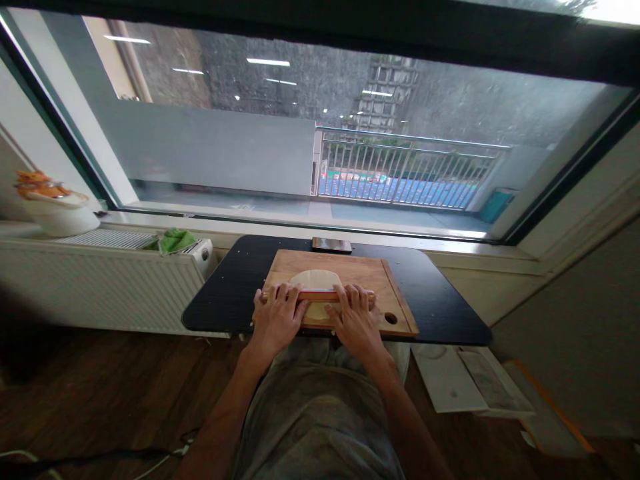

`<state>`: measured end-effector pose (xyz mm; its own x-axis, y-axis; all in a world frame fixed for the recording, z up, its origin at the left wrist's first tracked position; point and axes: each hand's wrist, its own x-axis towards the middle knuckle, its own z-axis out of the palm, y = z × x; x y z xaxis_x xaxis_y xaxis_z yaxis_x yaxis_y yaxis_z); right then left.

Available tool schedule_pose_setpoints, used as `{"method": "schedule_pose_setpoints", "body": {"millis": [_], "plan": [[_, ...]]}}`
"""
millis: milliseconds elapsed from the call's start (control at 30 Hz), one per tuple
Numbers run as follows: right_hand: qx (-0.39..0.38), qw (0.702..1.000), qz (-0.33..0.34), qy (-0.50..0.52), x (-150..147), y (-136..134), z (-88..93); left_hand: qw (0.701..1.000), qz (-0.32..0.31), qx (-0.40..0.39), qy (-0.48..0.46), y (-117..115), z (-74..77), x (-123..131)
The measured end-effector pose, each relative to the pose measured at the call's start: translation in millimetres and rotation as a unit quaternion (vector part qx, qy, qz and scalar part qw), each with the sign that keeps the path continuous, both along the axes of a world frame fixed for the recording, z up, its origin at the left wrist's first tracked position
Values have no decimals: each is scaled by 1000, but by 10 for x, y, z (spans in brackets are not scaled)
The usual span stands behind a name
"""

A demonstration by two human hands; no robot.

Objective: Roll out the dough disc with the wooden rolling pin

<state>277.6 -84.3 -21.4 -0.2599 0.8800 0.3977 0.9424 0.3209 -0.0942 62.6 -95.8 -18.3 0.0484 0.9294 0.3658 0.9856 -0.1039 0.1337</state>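
A wooden rolling pin (pixel 319 295) lies crosswise over a flat, pale sheet of dough (pixel 315 279). My left hand (pixel 279 315) rests on the pin's left end with its fingers curled over the top. On the other end is my right hand (pixel 357 319), gripping in the same way, its thumb near the dough. Dough shows both beyond the pin and on the near side of it. Under everything is a wooden cutting board (pixel 367 272) with a round hole at its near right corner.
The board sits on a small black table (pixel 445 303). A phone (pixel 332 245) lies at its far edge, by the window. To the left stands a radiator (pixel 100 283) with a green cloth (pixel 176 241) and a white pot (pixel 60 212) on top. Flat panels (pixel 447 380) lie low at right.
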Motion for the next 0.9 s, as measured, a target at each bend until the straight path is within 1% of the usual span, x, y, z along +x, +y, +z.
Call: {"method": "schedule_pose_setpoints", "body": {"millis": [133, 200, 267, 400, 600, 700, 800, 900], "plan": [[11, 1000, 12, 8, 48, -221, -77, 1000, -4, 10, -3, -196, -93, -38], [13, 1000, 15, 14, 51, -260, -94, 1000, -5, 8, -4, -229, -106, -46], [3, 1000, 15, 18, 44, -236, -76, 1000, -2, -2, -7, -198, -87, -50], [-49, 998, -12, 23, 13, -18, 60, 999, 0, -39, -19, 28, 13, -64], [-139, 989, -52, 1, -14, 515, 301, 997, -5, -65, -31, 518, 151, -98], [-177, 983, -54, 2, -23, 713, 388, 996, -7, -80, -41, 716, 203, -100], [-176, 984, -38, -20, -27, 768, 408, 996, -9, -86, -38, 786, 224, -95], [-130, 990, -35, -37, -5, 682, 325, 997, -15, -66, -34, 694, 194, -93]]}}
